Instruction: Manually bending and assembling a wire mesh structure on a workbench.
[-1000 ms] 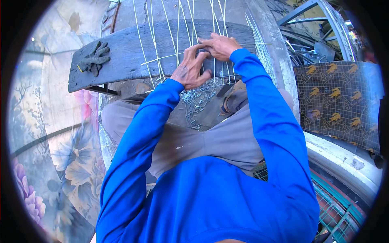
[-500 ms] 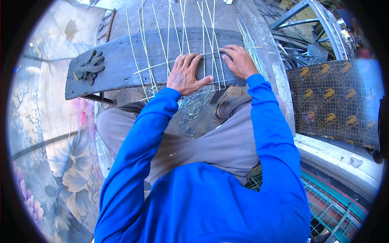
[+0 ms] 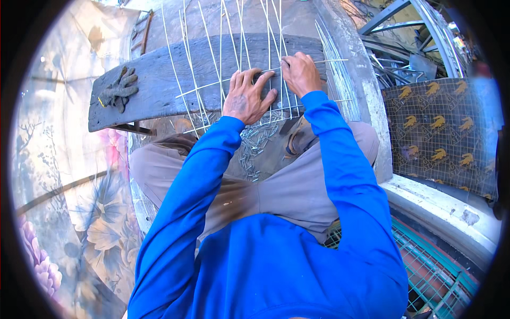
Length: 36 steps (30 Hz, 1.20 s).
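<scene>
Several thin pale rods [image 3: 215,56] run lengthwise across a dark wooden plank [image 3: 154,98], and thin cross rods lie over them as a loose grid. My left hand [image 3: 245,98] rests on the grid with its fingers bent and its thumb apart from the index finger, close to the upper cross rod [image 3: 204,89]. To its right, my right hand [image 3: 302,74] has its fingers closed together at a crossing of that cross rod and a long rod. The fingertips partly hide the crossing. A lower cross rod [image 3: 287,118] passes near the plank's front edge.
A dark work glove [image 3: 119,89] lies on the plank's left end. Small metal pieces [image 3: 254,146] are scattered on the floor between my legs. A bundle of thin rods [image 3: 336,74] lies beside the plank's right end. A patterned dark panel [image 3: 435,130] and metal frame [image 3: 419,32] stand right.
My right hand has moved left and its fingers have closed at a crossing. My left hand's fingers have bent, with its thumb drawn upward. The upper cross rod sits slightly farther right.
</scene>
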Tool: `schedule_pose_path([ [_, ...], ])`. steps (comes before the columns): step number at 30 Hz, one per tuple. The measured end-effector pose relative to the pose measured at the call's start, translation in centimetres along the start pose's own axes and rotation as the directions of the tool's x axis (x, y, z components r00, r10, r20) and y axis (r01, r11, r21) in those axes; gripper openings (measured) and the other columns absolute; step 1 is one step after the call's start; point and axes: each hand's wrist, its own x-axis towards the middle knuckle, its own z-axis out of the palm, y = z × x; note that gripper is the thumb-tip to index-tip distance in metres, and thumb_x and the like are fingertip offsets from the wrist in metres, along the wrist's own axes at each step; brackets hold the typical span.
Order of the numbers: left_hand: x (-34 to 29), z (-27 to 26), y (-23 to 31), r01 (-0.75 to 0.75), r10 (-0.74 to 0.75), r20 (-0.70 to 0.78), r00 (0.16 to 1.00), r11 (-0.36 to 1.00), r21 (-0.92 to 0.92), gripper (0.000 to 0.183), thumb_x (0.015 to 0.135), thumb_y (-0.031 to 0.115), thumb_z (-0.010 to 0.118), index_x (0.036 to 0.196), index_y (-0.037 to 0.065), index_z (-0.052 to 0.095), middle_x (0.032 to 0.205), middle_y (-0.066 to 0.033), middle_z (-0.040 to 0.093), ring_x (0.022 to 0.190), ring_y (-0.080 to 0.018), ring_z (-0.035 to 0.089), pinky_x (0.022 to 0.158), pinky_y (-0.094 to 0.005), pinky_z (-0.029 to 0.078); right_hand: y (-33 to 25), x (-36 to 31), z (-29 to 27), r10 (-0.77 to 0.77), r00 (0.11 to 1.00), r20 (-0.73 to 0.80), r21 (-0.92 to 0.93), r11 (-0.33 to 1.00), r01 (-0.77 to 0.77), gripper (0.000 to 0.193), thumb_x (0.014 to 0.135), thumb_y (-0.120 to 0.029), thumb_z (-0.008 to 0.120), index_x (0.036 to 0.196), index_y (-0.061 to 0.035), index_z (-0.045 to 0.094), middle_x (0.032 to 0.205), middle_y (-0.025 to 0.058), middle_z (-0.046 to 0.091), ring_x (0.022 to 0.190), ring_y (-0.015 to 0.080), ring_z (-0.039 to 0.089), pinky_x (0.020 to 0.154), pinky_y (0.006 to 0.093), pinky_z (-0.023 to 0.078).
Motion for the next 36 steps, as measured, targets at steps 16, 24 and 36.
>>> schedule_pose_path([
  [16, 0.2, -0.2, -0.4, -0.066, 0.061, -0.093, 0.994, 0.996, -0.052, 0.031, 0.100, 0.033, 0.065, 0.126, 0.017, 0.070, 0.132, -0.0148, 0.062, 0.125, -0.0342, 0.058, 0.117, -0.0531, 0.038, 2.0, 1.1, -1.2, 0.010, 0.998, 0.054, 0.260, 0.965, -0.023, 0.022, 0.099, -0.024, 0.067, 0.109, -0.0096, 0.079, 0.100, 0.0184, 0.071, 0.098, 0.0406, 0.067, 0.091, 0.0483, 0.054],
  [24, 0.3, -0.6, 0.2, -0.033, 0.029, -0.063, 0.998, 0.997, -0.066, 0.030, 0.100, 0.036, 0.067, 0.122, 0.018, 0.072, 0.130, -0.0143, 0.063, 0.125, -0.0350, 0.059, 0.117, -0.0538, 0.039, 3.1, 0.4, -2.5, 0.197, 0.962, 0.190, 0.232, 0.943, -0.239, 0.028, 0.098, -0.035, 0.066, 0.113, -0.0151, 0.080, 0.107, 0.0160, 0.073, 0.105, 0.0388, 0.069, 0.095, 0.0478, 0.055],
  [36, 1.0, -0.1, 0.8, 0.052, -0.053, -0.026, 0.998, 0.998, -0.031, 0.033, 0.095, 0.035, 0.071, 0.123, 0.018, 0.072, 0.131, -0.0119, 0.063, 0.125, -0.0382, 0.055, 0.110, -0.0500, 0.044, 2.7, 0.7, -1.4, 0.268, 0.914, 0.303, 0.178, 0.927, -0.331, 0.036, 0.097, -0.048, 0.067, 0.112, -0.0168, 0.079, 0.122, 0.0142, 0.069, 0.114, 0.0377, 0.068, 0.100, 0.0491, 0.055],
])
